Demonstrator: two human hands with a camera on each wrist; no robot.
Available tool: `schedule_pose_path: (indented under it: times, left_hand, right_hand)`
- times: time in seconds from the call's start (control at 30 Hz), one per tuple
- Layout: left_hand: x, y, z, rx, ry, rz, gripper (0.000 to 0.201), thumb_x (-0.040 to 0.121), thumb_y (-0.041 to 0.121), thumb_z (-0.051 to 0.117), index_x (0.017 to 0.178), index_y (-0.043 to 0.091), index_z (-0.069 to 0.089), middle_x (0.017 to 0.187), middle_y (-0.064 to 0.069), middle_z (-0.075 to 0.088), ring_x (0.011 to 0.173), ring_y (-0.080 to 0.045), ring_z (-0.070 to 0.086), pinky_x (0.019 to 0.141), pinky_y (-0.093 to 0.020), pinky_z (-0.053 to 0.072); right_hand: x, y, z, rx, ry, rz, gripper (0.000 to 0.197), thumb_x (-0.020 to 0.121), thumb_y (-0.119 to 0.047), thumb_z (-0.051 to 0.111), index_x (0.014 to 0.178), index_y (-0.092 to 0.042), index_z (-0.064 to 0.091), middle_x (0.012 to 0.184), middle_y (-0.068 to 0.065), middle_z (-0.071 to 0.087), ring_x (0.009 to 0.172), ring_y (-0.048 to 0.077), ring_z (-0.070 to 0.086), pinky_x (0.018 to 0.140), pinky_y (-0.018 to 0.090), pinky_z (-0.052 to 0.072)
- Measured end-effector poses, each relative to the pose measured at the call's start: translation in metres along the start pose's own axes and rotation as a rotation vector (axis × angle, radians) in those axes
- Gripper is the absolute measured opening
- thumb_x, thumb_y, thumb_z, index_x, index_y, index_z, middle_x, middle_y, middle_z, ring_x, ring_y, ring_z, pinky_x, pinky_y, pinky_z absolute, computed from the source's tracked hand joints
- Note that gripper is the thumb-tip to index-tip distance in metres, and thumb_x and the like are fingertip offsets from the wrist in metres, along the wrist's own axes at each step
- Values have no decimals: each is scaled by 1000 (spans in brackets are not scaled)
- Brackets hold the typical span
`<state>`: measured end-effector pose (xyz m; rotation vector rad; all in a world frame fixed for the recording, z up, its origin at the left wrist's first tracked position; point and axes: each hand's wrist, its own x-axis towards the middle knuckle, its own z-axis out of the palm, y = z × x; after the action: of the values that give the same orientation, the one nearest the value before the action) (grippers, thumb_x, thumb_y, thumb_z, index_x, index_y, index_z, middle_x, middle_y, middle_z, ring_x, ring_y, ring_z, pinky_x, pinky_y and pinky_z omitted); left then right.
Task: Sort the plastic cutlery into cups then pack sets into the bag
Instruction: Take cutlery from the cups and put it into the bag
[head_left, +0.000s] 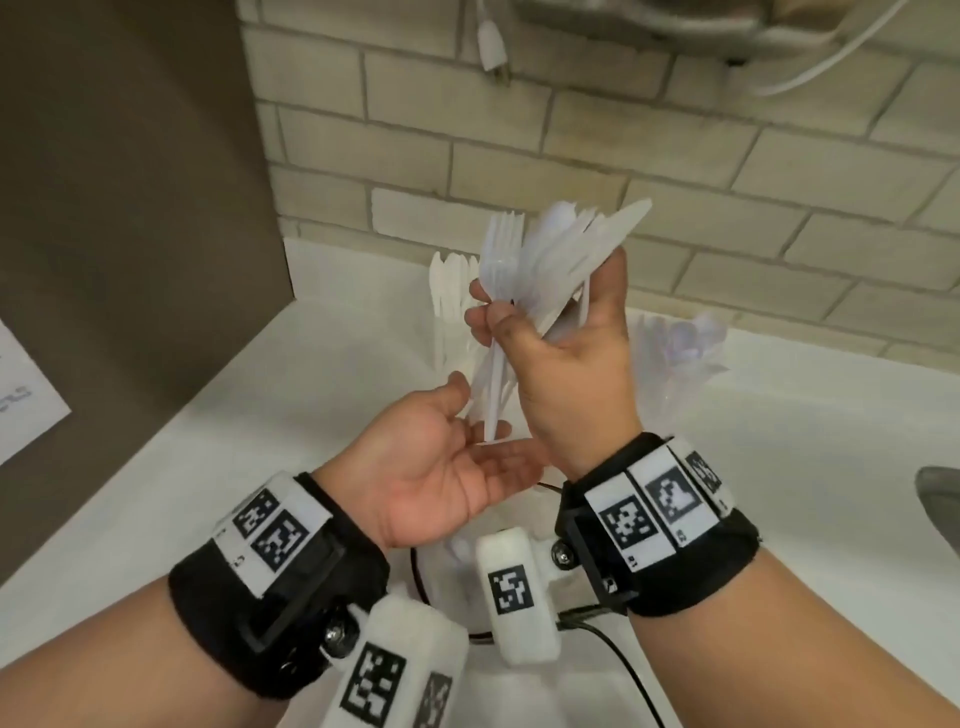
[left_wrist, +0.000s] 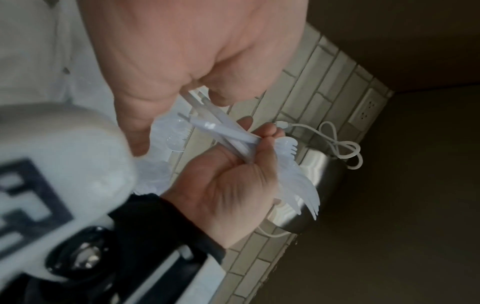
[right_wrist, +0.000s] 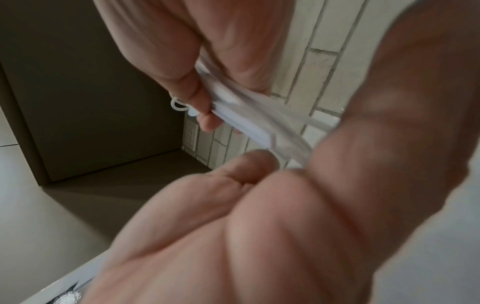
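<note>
Nearest the lens, low in the head view, sit the black wrist straps with white, black-patterned marker blocks (head_left: 291, 566), and just above them the left hand (head_left: 441, 467) lies palm-up, fingers relaxed and spread, gripping nothing, its thumb brushing the lower ends of the handles. Above it, at the centre of the frame, the right hand (head_left: 561, 358) is curled round a mixed bunch of translucent white plastic cutlery (head_left: 550, 249), forks and knives fanned up towards the beige brick-tile wall (head_left: 675, 171); its thumb and forefinger pinch the handles together. Behind the hands, a cluster of white plastic knives standing upright (head_left: 452, 280) and, to the right of centre, a blurred bunch of clear plastic spoons (head_left: 685, 343) stand on the white countertop (head_left: 208, 467); the cups holding them cannot be made out. The step looks like picking one piece from the bunch to drop with its kind. It would go best if the left hand took a single handle by its free lower end and drew it straight down while the right eased its pinch only slightly, lest the slippery bundle splay or spill.
</note>
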<state>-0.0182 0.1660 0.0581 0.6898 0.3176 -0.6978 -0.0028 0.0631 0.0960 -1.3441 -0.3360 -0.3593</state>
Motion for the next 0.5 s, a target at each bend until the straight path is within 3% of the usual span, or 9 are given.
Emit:
schedule_pose_path:
  times: [0.07,0.13,0.23,0.33,0.4,0.47,0.5]
  left_hand:
    - [3,1,-2,-18,20,44,54,101,41,33,134,0,46,131,-27,50,120,-37,54,102,-52,43]
    - [3,1,-3,-8,16,65,46,103,32,31,133,1,47,137,-27,47,122,-40,52,102,-54,42]
    - [-1,3,1,-10,-44,83,46,103,28,28,127,-4,53,122,-28,60,112,-39,61,94,-52,50]
    - [-4,6,4,58,-99,130,41,101,22,32,121,-1,59,113,-22,65,105,-33,63,89,-50,52]
    - [-4,7,0,213,-65,117,40,101,30,34,120,6,61,116,-20,62,108,-36,59,96,-47,49]
    - [-5,9,-5,377,3,166,50,96,52,35,111,12,62,106,-16,56,98,-33,53,89,-42,44]
    - [-6,12,-6,423,11,257,56,91,62,35,108,15,62,100,-12,54,93,-29,51,85,-41,40]
  right_hand:
    - [-3,3,-1,5,-37,36,53,86,18,51,103,-32,43,83,-10,70,82,20,70,78,42,57]
    - [-3,3,-3,15,-46,63,54,86,17,52,104,-32,42,80,-8,71,83,20,71,76,38,57]
    - [-4,3,-3,11,-39,51,54,84,16,56,106,-32,44,84,-4,71,91,19,72,84,40,58]
    - [-8,8,-1,16,-65,101,46,89,11,54,114,-26,44,84,-2,73,74,15,69,71,35,59]
    - [-8,11,-4,54,-83,156,39,92,7,51,123,-14,40,82,4,72,62,15,61,61,33,55]
    - [-5,14,-10,90,-105,198,39,91,1,54,126,-8,39,78,6,69,55,18,54,54,34,49]
    - [-4,16,-13,92,-130,226,41,89,-5,56,127,-8,39,78,7,68,54,19,52,53,34,47]
